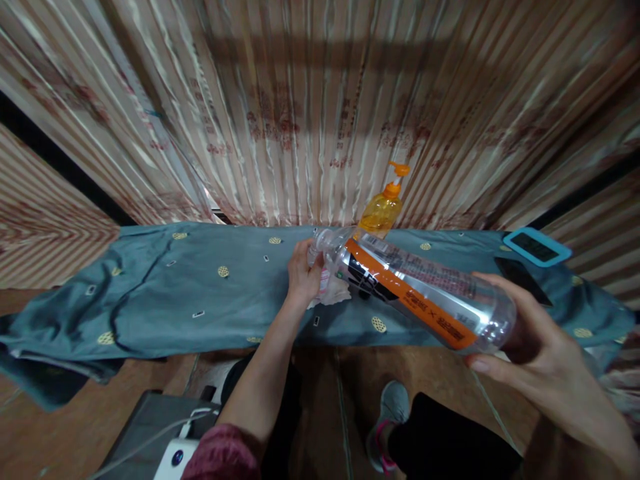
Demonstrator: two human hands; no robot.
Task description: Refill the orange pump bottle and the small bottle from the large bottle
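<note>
My right hand grips the base of a large clear plastic bottle with an orange and black label. The bottle is tilted, its neck pointing left and its base towards me. At the bottle's mouth, my left hand has its fingers closed; clear plastic shows by the fingertips, but what they hold is partly hidden. Just right of the left palm, a pink-and-white striped thing shows partly under the bottle's neck. A crumpled pale cloth or tissue lies below it on the table.
An orange pump bottle with yellow liquid stands behind the large bottle. A blue-framed digital clock and a dark phone lie at the right. The narrow table has a teal cloth; a pleated curtain hangs behind. A white device with a cable sits lower left.
</note>
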